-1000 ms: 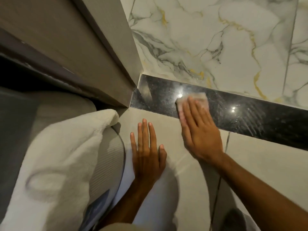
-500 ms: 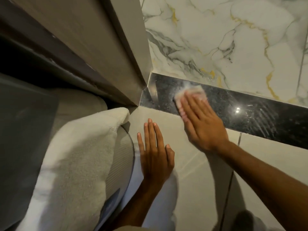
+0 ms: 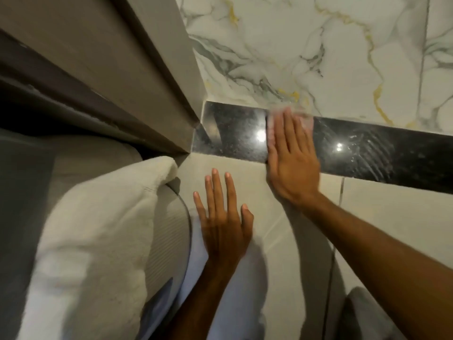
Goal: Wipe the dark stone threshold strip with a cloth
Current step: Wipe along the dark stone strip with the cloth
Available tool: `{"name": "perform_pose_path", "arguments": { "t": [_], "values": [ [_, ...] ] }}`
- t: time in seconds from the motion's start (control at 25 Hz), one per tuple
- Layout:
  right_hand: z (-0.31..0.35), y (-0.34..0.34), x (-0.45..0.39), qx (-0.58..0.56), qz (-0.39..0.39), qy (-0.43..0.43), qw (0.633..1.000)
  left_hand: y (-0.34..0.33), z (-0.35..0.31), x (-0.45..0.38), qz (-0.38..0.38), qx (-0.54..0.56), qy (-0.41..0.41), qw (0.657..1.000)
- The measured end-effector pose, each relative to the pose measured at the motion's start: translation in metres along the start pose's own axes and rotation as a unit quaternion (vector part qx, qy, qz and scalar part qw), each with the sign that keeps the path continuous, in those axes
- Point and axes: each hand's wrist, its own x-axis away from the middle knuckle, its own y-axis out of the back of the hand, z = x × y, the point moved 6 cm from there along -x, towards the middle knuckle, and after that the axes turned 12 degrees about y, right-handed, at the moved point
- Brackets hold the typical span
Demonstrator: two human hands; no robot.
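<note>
The dark stone threshold strip (image 3: 392,158) is glossy black and runs from the door frame corner off to the right edge, between marble tile and beige tile. My right hand (image 3: 291,155) lies flat across the strip and presses a pale cloth (image 3: 307,121) onto it. Only the cloth's blurred far edge shows past my fingertips. Wet streaks mark the strip to the right of this hand. On the beige tile in front of the strip rests my left hand (image 3: 223,217), flat, fingers spread, holding nothing.
A grey door frame (image 3: 159,69) meets the strip's left end. A folded white towel (image 3: 98,229) lies on a ribbed grey mat (image 3: 169,241) at the left. White marble tile with gold veins (image 3: 318,57) lies beyond the strip, beige floor tile (image 3: 392,229) on the near side.
My right hand slid the cloth left along the strip, then back right and farther toward the marble edge. My left hand stayed planted on the tile. The view shifted slightly.
</note>
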Motion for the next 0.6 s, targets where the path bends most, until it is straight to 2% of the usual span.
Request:
{"name": "perform_pose_path", "arguments": {
  "t": [0.04, 0.12, 0.2, 0.32, 0.4, 0.44, 0.56, 0.6],
  "values": [
    [0.005, -0.002, -0.018, -0.009, -0.008, -0.015, 1.0, -0.003, 0.0, 0.0, -0.002, 0.003, -0.008, 1.0],
    [0.021, -0.012, -0.02, -0.019, 0.001, 0.04, 0.999, -0.006, 0.001, 0.001, -0.009, 0.002, -0.019, 1.0],
    [0.028, -0.019, 0.038, 0.003, 0.035, 0.112, 0.993, -0.005, -0.001, 0.002, -0.01, -0.011, -0.024, 1.0],
    [0.003, -0.003, 0.151, 0.028, 0.065, 0.141, 0.987, -0.002, -0.014, 0.008, 0.005, -0.002, -0.058, 0.998],
    [-0.029, 0.006, 0.162, 0.033, 0.055, 0.144, 0.987, -0.004, -0.028, 0.014, -0.002, -0.003, -0.096, 0.995],
    [-0.041, 0.01, 0.145, 0.03, 0.037, 0.115, 0.992, -0.006, -0.033, 0.017, -0.012, -0.009, -0.113, 0.993],
    [-0.059, 0.016, 0.056, 0.015, -0.039, -0.064, 0.997, -0.013, -0.049, 0.021, -0.029, -0.022, -0.151, 0.988],
    [-0.053, 0.014, 0.036, 0.0, -0.039, -0.079, 0.996, -0.015, -0.053, 0.022, -0.024, -0.019, -0.16, 0.987]
  ]
}}
